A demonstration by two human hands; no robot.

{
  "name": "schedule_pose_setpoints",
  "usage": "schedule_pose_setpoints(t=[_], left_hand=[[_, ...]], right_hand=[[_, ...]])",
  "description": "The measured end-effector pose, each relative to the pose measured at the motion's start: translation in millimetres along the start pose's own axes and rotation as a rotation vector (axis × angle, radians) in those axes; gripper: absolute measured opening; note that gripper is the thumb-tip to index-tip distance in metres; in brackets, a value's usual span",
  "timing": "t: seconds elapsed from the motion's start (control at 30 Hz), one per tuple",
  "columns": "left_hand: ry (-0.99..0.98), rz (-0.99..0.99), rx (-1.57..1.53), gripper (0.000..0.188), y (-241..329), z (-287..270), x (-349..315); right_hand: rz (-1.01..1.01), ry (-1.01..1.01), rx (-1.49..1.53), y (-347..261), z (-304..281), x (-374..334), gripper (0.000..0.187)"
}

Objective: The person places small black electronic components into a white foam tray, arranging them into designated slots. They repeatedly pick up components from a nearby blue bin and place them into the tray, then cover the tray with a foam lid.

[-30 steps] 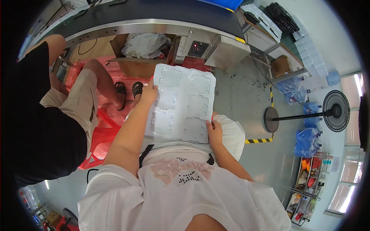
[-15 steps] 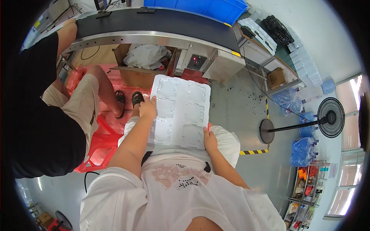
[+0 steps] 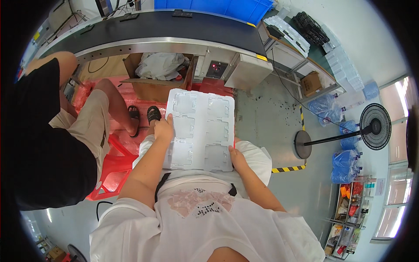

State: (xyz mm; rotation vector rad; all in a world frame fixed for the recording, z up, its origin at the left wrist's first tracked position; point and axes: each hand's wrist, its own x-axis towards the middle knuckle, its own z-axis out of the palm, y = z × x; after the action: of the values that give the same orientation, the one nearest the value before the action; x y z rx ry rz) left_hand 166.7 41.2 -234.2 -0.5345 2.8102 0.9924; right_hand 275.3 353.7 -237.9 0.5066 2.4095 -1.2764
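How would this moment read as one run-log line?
white tray: in both hands | left hand: gripping its left edge | right hand: gripping its lower right edge | beyond: cardboard box

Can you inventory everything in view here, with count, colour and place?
Moulded tray: one visible, white, above the lap
Conveyor: one, black belt, top
Crate: one, blue, behind conveyor
Open carton: one, brown, under conveyor
Co-worker: one, black top, left
Chair: one, red, beside co-worker
Standing fan: one, black, right
Wrapped bottles: several, blue, right wall
Stacked trays: several, whitish, upper right
Rack: one, greyish, lower right
Floor tape: yellow-black, right
Shirt: one, white, bottom
Left grip: one, bare, tray's left edge
Right grip: one, bare, tray's right edge
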Motion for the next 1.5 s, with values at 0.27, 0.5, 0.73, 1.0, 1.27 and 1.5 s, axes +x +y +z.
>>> schedule_pose_setpoints(t=[0.27, 0.5, 0.73, 1.0, 1.27, 1.5], left_hand=[[0.04, -0.022, 0.011, 0.072, 0.7, 9.1, 10.1], [0.157, 0.003, -0.111, 0.073, -11.9, 13.8, -6.0], [0.086, -0.015, -0.12, 0.067, 10.5, -3.5, 4.3], [0.003, 0.317, 0.083, 0.051, 0.3, -41.6, 33.4], [0.311, 0.951, -0.197, 0.032, 250.9, -184.7, 101.5], [0.389, 1.128, 0.335, 0.027, 321.8, -131.4, 231.4]], right_hand=[[-0.035, 0.019, 0.199, 7.3, 5.5, 9.8, 0.043], [0.06, -0.207, 0.222, -20.6, -19.7, -2.5, 0.044], [0.44, -0.367, 0.074, -93.9, -50.9, 6.1, 0.062], [-0.419, 0.512, -0.099, -257.5, -202.3, 95.0, 0.053], [-0.244, 0.716, -0.366, -378.6, -227.8, 270.0, 0.076], [-0.363, 0.838, -0.434, -375.8, -239.0, 271.6, 0.048]])
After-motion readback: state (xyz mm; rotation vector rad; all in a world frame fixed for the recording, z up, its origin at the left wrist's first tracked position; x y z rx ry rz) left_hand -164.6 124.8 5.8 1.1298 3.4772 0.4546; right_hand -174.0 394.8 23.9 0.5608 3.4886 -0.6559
